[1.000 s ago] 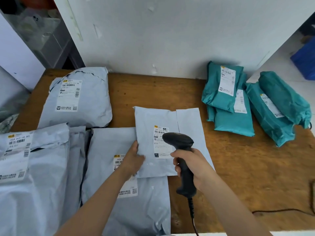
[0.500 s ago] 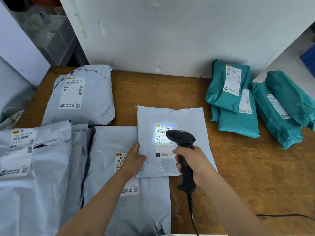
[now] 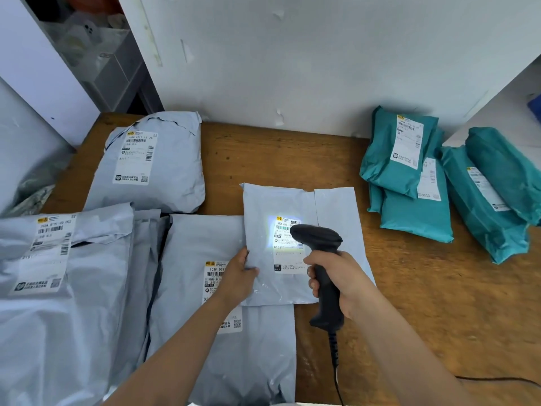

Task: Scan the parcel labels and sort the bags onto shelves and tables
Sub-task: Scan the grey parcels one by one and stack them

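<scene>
Label (image 3: 283, 241) newly lit, part-hidden by scanner (image 3: 317, 238) in right grip (image 3: 342, 282), left grip (image 3: 238, 278) pinching bag (image 3: 281, 200)

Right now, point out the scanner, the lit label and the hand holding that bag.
scanner (image 3: 317, 238): head view, on its black head.
lit label (image 3: 281, 239): head view, on the glowing print left of the scanner.
left hand (image 3: 237, 278): head view, on its back, thumb over the grey bag (image 3: 269, 205) edge.
</scene>
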Available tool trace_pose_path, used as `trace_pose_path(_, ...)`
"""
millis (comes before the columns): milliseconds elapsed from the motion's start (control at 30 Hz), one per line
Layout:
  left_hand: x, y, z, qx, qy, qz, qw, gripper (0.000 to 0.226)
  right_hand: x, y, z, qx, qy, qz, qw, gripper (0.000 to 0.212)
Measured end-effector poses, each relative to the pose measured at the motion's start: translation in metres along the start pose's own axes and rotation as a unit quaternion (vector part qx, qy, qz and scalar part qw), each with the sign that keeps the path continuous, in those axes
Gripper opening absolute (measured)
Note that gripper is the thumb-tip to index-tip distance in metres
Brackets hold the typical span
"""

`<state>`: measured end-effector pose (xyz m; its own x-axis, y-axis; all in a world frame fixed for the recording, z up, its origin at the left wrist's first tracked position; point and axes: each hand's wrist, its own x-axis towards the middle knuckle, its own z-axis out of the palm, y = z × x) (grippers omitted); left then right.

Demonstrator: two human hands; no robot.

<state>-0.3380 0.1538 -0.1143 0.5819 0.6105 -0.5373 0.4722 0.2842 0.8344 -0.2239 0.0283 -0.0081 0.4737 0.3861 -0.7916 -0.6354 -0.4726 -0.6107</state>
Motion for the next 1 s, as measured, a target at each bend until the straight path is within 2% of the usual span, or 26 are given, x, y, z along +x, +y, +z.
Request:
trace_pose_path(167,0.0014,-0.005,-0.0019,-0.005,-0.008,0.004,1.0,0.045,-0.0013,-0.0019,-0.0042,-0.003,-0.006,0.002,1.0,0.014)
trace_pose_path(300,0.0015,-0.0043,-0.0018,-0.018,-0.011,-0.002,1.0,0.044,-0.0028,-0.003,-0.007,-0.003,-0.007,0.005,1.0,0.004)
trace_pose_path(533,0.0035,-0.0065,-0.0016,-0.013,-0.008,0.0,1.0,0.043,-0.0022,-0.0038,-0.0063,-0.004,-0.005,0.005,1.0,0.009)
trace_pose_path(1000,0.0016,-0.0049,-0.0014,0.002,0.0,0.004,1.0,0.043,-0.0034,-0.0052,-0.0048,-0.008,-0.009,0.008,1.0,0.005)
